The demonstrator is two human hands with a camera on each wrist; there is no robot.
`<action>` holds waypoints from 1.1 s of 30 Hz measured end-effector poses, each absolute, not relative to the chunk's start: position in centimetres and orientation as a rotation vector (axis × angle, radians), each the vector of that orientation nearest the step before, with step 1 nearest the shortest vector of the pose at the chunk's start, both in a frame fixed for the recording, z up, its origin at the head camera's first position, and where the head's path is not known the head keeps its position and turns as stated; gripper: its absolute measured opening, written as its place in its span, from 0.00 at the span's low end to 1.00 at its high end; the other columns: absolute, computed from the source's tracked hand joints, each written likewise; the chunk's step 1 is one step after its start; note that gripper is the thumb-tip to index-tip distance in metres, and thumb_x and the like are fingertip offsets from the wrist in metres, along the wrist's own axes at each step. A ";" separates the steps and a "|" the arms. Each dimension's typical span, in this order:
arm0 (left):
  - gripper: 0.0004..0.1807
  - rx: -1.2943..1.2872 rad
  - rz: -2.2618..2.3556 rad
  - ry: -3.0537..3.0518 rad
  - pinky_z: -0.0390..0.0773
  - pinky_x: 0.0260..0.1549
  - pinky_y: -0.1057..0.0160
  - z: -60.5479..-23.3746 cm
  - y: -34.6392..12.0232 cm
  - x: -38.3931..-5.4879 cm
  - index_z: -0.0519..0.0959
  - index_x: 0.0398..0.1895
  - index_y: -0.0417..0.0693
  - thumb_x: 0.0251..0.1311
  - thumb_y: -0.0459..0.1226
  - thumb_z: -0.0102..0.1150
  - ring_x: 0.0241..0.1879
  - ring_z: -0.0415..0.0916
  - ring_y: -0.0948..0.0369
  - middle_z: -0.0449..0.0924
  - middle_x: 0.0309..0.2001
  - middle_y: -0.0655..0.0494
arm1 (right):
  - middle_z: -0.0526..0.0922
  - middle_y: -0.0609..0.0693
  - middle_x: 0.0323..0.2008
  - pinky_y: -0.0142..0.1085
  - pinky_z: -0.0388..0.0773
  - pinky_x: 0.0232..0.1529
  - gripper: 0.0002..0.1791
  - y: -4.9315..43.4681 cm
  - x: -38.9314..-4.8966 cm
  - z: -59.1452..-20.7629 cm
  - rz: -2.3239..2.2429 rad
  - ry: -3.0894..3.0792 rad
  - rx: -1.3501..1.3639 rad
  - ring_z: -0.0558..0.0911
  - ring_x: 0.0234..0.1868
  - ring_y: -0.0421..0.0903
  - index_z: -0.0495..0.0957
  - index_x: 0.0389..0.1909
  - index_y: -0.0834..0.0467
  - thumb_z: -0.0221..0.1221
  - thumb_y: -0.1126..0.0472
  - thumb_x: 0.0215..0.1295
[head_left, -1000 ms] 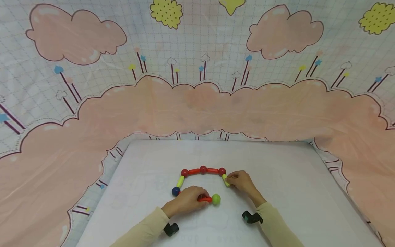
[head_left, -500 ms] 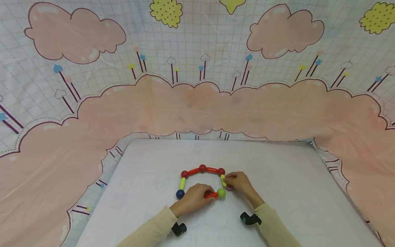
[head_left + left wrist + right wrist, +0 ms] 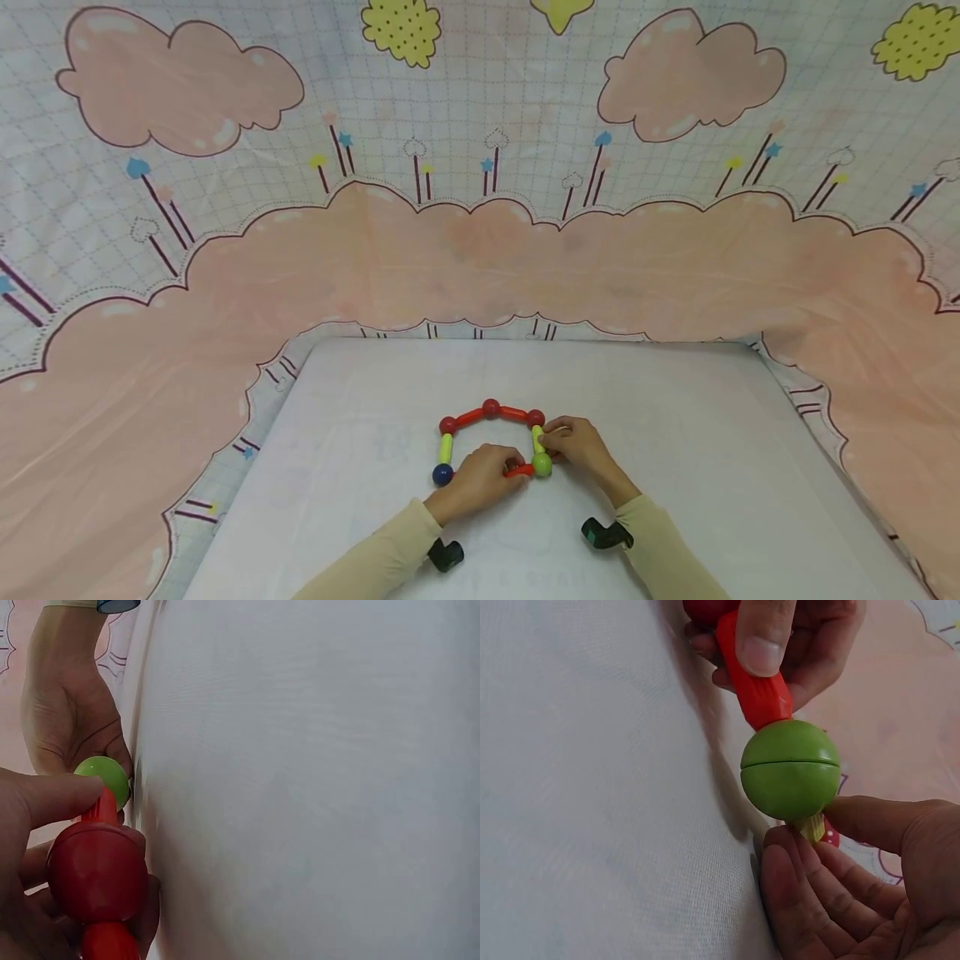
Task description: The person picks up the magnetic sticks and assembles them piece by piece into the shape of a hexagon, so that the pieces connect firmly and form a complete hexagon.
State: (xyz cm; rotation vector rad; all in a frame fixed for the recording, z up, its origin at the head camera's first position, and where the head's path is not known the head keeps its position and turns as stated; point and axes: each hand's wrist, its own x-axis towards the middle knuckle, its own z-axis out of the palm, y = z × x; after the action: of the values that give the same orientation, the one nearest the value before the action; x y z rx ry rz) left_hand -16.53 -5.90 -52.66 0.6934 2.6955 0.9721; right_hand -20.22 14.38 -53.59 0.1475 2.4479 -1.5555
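Note:
A closed ring of toy balls and rods lies on the white table. My left hand (image 3: 480, 477) pinches a red rod (image 3: 754, 694) on its near side, thumb along the rod. A dark red ball (image 3: 99, 874) sits under that hand, hidden in the head view. The rod's right end meets a green ball (image 3: 542, 464). My right hand (image 3: 581, 442) holds the right yellow rod (image 3: 537, 437) between thumb and fingers; its near end meets the same green ball. Across the back run red balls (image 3: 491, 407) and red rods (image 3: 471, 417). A left yellow rod (image 3: 446, 448) joins a blue ball (image 3: 443, 475).
The white table (image 3: 660, 400) extends to both sides and behind the ring. A cloud-patterned cloth (image 3: 480, 267) rises behind its far edge. Dark wrist cameras (image 3: 606, 533) hang at both sleeves, close over the tabletop.
My left hand has moved right and slightly away from me with the red rod and green ball. The green ball now meets the right yellow rod, which has swung more upright; the ring has closed.

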 end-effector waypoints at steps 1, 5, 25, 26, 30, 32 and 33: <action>0.10 0.691 0.973 2.693 0.71 0.28 0.71 -52.7 -5.9 -16.5 0.84 0.41 0.50 0.60 0.43 0.65 0.26 0.71 0.71 0.80 0.30 0.64 | 0.86 0.51 0.29 0.36 0.83 0.31 0.13 14.3 -20.2 -53.6 -1.549 2.455 0.147 0.82 0.28 0.42 0.80 0.43 0.66 0.66 0.63 0.60; 0.10 0.687 0.973 2.683 0.72 0.29 0.71 -52.5 -5.8 -16.4 0.84 0.42 0.49 0.61 0.43 0.65 0.27 0.71 0.71 0.81 0.30 0.64 | 0.86 0.52 0.29 0.35 0.82 0.30 0.14 14.4 -20.1 -53.5 -1.525 2.485 0.138 0.82 0.28 0.42 0.80 0.44 0.65 0.66 0.63 0.60; 0.15 0.423 0.969 2.874 0.79 0.47 0.54 -49.2 -13.6 -20.9 0.81 0.51 0.47 0.63 0.41 0.64 0.44 0.77 0.56 0.82 0.45 0.54 | 0.81 0.49 0.39 0.37 0.77 0.35 0.18 15.5 -16.9 -51.2 -1.143 2.739 -0.223 0.79 0.37 0.44 0.82 0.45 0.53 0.72 0.59 0.53; 0.16 0.408 0.946 2.867 0.79 0.48 0.54 -49.3 -13.8 -21.4 0.80 0.52 0.47 0.63 0.41 0.64 0.45 0.77 0.56 0.82 0.47 0.53 | 0.81 0.49 0.39 0.36 0.77 0.35 0.18 15.4 -16.9 -51.2 -1.131 2.735 -0.245 0.79 0.37 0.43 0.82 0.45 0.52 0.73 0.59 0.52; 0.18 0.400 0.879 2.792 0.79 0.45 0.56 -49.6 -14.0 -23.1 0.79 0.54 0.47 0.63 0.42 0.63 0.44 0.76 0.57 0.81 0.48 0.52 | 0.78 0.50 0.39 0.33 0.76 0.34 0.18 14.9 -16.9 -51.7 -1.090 2.732 -0.316 0.77 0.35 0.43 0.83 0.44 0.53 0.73 0.62 0.51; 0.17 0.414 0.861 2.743 0.79 0.41 0.59 -49.8 -13.8 -23.7 0.80 0.53 0.46 0.63 0.42 0.63 0.39 0.77 0.60 0.81 0.45 0.52 | 0.77 0.50 0.39 0.31 0.75 0.33 0.18 14.6 -16.9 -52.0 -1.081 2.724 -0.329 0.76 0.35 0.42 0.84 0.44 0.53 0.72 0.63 0.51; 0.17 0.425 0.853 2.722 0.79 0.39 0.61 -49.9 -13.7 -23.9 0.80 0.52 0.46 0.63 0.42 0.64 0.36 0.77 0.60 0.82 0.44 0.52 | 0.77 0.50 0.39 0.31 0.75 0.33 0.17 14.5 -16.8 -52.1 -1.074 2.723 -0.338 0.75 0.35 0.42 0.84 0.44 0.53 0.72 0.63 0.51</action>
State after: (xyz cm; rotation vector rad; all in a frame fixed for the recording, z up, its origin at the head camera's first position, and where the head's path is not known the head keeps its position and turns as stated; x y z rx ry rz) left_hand -23.92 -13.74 -49.92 0.4254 2.7219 0.8531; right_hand -16.83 14.51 -52.13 -0.3383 2.7229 -1.0740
